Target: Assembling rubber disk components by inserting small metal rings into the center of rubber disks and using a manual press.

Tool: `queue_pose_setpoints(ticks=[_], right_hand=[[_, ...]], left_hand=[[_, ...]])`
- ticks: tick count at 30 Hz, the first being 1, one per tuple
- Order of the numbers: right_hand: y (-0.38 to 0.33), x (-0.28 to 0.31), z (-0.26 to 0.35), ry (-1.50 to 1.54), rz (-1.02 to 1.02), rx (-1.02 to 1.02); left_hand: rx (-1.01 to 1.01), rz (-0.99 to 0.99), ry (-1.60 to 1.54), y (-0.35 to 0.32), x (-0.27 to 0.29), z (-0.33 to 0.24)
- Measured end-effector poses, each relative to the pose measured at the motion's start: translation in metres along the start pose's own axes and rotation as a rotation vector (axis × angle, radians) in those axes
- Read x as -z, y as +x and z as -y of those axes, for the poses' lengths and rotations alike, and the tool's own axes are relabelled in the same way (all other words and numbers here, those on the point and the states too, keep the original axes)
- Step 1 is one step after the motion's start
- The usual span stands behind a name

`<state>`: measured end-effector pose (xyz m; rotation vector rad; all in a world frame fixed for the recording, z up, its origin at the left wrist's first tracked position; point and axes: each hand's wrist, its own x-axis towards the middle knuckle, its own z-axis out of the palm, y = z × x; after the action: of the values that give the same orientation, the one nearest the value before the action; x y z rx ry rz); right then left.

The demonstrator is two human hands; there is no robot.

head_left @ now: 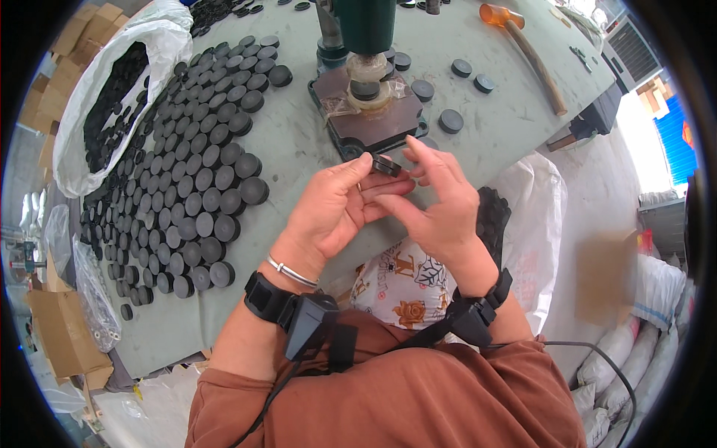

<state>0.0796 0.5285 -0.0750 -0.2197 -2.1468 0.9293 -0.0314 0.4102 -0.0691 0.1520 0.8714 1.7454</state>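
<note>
Black round caps everywhere on this bench, seriously. The person has both hands up over the near edge of the grey table (299, 149), and they're working one small black cap (386, 165) between them. The left hand (328, 213) has its fingers curled in, thumb and fingertips pinching the cap from the left side. The right hand (441, 205) comes in from the other side with its fingers bent, tips touching the same cap (so it's gripped by both hands at once, held in the air just in front of the press).

That press (366, 82) is a green thing standing on a dark base plate, right behind the hands, and there's another cap sitting on the plate under its head with some clear plastic around it.

Off to the left a whole crowd of caps (194, 172) is laid out in tight rows across the table, and further left a white sack (97, 97) lies open with more black pieces inside. A few loose caps (450, 121) sit to the right of the press. A mallet (530, 52) with an orange head and a wooden handle lies at the far right of the table. Both wrists have black straps with cables. Another white sack (534, 216) with black pieces sits just below the hands, beside the person's lap.
</note>
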Motion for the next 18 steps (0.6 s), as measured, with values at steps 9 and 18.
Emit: queue_pose_setpoints(ticks=[9,18], right_hand=[[-0.004,0.01,-0.004,-0.044,-0.023,0.017],[0.003,0.01,-0.003,-0.057,-0.024,0.161]], left_hand=[[0.1,0.192,-0.239,0.002,0.011,0.002],[0.04,0.166,-0.183,-0.003,-0.002,0.006]])
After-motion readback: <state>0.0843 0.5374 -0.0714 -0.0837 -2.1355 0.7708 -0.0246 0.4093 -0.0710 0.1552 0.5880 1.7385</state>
